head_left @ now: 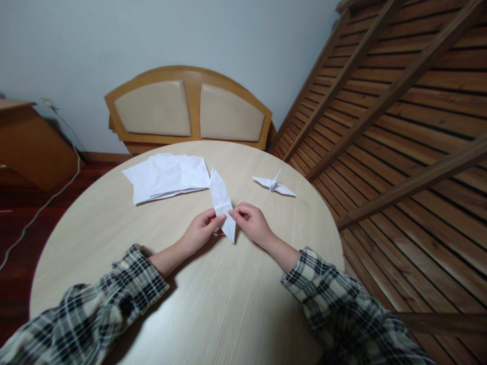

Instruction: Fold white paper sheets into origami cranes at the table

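Observation:
A folded white paper [219, 191], long and diamond-shaped with pointed ends, is held over the round table between both hands. My left hand [201, 230] pinches its lower left edge, thumb on top and fingers partly hidden beneath. My right hand [251, 222] is closed with thumb and forefinger pinched at the paper's right edge. Beyond the hands on the right lies a folded white paper crane [273, 184] with its wings spread. To the left, a stack of creased white paper sheets [167, 177] rests near the folded paper's upper tip.
The round pale wooden table [213, 314] fills the middle. A headboard [194, 106] with padded panels stands behind it against the wall. Slatted wooden boards [411, 126] rise close on the right. A brown cabinet [30, 144] and a white cable [49, 197] are at left.

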Tool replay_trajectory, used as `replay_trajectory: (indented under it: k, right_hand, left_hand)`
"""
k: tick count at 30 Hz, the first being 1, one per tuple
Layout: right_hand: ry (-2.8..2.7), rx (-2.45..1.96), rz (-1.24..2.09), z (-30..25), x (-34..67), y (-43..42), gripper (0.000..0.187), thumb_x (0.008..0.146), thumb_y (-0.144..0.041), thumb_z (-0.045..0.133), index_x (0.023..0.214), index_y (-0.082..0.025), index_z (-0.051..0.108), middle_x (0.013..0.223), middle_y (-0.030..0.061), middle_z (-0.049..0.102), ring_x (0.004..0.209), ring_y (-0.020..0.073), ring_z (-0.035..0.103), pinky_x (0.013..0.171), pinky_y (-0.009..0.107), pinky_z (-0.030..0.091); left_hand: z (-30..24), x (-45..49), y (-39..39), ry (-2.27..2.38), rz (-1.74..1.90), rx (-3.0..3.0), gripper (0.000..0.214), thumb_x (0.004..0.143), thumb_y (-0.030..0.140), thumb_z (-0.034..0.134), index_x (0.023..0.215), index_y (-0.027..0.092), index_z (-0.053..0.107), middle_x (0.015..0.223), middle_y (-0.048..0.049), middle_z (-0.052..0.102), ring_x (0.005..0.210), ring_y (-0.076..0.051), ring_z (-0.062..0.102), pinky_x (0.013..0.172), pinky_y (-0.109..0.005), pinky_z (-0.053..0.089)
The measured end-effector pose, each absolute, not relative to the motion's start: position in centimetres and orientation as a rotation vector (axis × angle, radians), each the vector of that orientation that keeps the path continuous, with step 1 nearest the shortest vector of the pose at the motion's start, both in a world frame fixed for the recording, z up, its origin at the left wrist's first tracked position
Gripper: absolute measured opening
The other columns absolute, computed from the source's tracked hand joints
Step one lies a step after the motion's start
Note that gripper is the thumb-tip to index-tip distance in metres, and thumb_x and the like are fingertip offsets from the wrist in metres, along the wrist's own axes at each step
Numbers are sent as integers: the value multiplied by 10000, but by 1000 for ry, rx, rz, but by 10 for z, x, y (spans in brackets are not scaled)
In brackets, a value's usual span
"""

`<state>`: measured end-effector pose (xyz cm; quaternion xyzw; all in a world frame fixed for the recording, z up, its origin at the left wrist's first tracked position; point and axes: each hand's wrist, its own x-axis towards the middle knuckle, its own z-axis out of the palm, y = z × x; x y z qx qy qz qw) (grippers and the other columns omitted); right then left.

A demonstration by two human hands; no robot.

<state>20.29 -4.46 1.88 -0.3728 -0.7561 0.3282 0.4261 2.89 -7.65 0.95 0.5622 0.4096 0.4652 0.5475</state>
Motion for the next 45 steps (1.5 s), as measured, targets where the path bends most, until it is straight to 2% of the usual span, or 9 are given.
replay_trajectory:
  k: [5,8,14,22,25,30,34,38,45]
  right_hand:
    - [-1771,-945,888,15,203,-41,136,854,-338,643,822,-208,658,832,25,628,772,159,577,705,301,465]
    - [-1684,-914,1034,10,202,-39,174,836,-372,656,887,-206,662,887,34,656,796,161,601,741,316,488]
    - [-1617,-973,1117,13,202,-38,218,805,-413,679,820,-202,627,752,7,625,667,143,560,617,283,473]
    - [-1574,-952,938,22,205,-37,219,827,-404,658,780,-202,588,786,12,582,578,109,534,539,262,480]
    - [-1547,-939,921,23,207,-37,228,829,-410,666,776,-200,591,823,23,592,598,114,571,548,269,514]
    - [-1571,-928,885,23,210,-41,179,844,-374,665,880,-201,641,910,47,624,634,124,627,561,279,551]
    - [-1730,-858,751,26,212,-46,65,876,-244,618,901,-226,675,941,54,672,762,160,666,653,312,572]
    - [-1926,-766,582,28,213,-49,204,879,-125,551,943,-264,686,1004,45,717,984,193,666,851,392,562]
    - [-2013,-687,508,22,215,-48,238,884,-110,545,1000,-275,672,1092,39,713,1043,186,659,954,423,524]
  left_hand:
    - [9,29,-76,967,1110,1348,348,804,481,649,860,139,625,686,0,568,593,-116,481,564,-248,436]
    - [6,28,-75,996,1082,1374,355,801,478,655,893,135,641,717,-17,603,604,-122,503,565,-250,444]
    - [0,27,-75,961,1073,1352,325,826,439,656,954,144,611,770,-18,608,652,-128,557,594,-252,485]
    - [6,29,-74,977,1268,1267,352,822,359,682,1090,184,535,1071,-63,581,942,-182,595,750,-323,577]
    - [5,28,-73,1020,1339,1211,325,820,351,687,1052,190,525,966,-30,591,830,-148,604,683,-272,555]
    - [2,24,-73,979,1251,1085,274,876,425,622,846,154,602,717,12,552,612,-89,529,550,-189,457]
    - [3,23,-73,850,1046,1054,466,867,563,590,811,109,678,745,-68,648,653,-138,604,634,-262,524]
    - [-1,22,-70,763,953,965,606,860,678,511,891,102,695,757,-114,700,689,-205,665,699,-351,561]
    - [-7,18,-63,775,983,793,465,903,555,547,930,117,699,886,-125,738,769,-197,669,731,-305,548]
